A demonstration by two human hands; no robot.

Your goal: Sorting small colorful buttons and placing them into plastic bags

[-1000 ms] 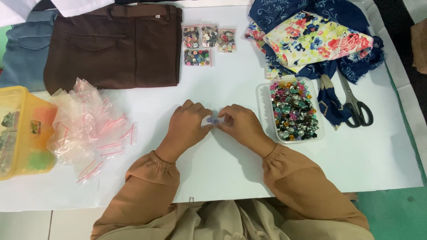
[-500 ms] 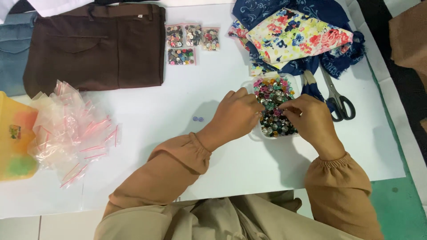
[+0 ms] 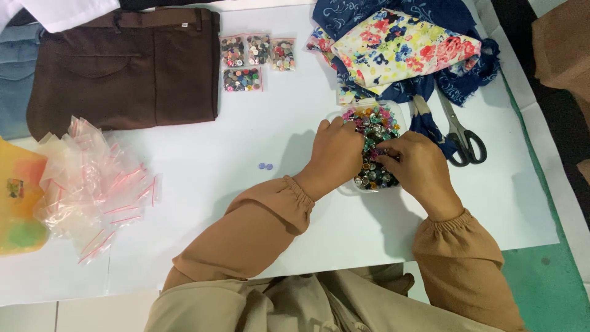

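Both my hands are down in the clear plastic tray of mixed buttons (image 3: 372,126), which sits on the white desk (image 3: 246,147) to the right of middle, just below the floral fabric (image 3: 402,46) and the dark blue cloth (image 3: 375,15) beneath it. The tray is a rounded rectangle with its long axis running away from me, its far short end pointing at the fabrics and its near end toward my sleeves. My left hand (image 3: 335,157) lies palm down over the tray's left side, fingers curled into the buttons; whether its grip is closed on any button I cannot tell, since the fingertips are buried. My right hand (image 3: 412,166) comes in from the right, thumb and fingers drawn together among the buttons at the tray's middle, and what they pinch, if anything, is too small to make out. Two small purple buttons (image 3: 265,166) lie loose on the desk, well to the left of the tray. The scissors (image 3: 461,132) rest just right of the tray, handles toward me. Four small bags of sorted buttons (image 3: 255,58) lie beside the folded brown trousers (image 3: 123,67), and a heap of empty zip bags (image 3: 92,184) sits at the far left by a yellow container (image 3: 18,203).
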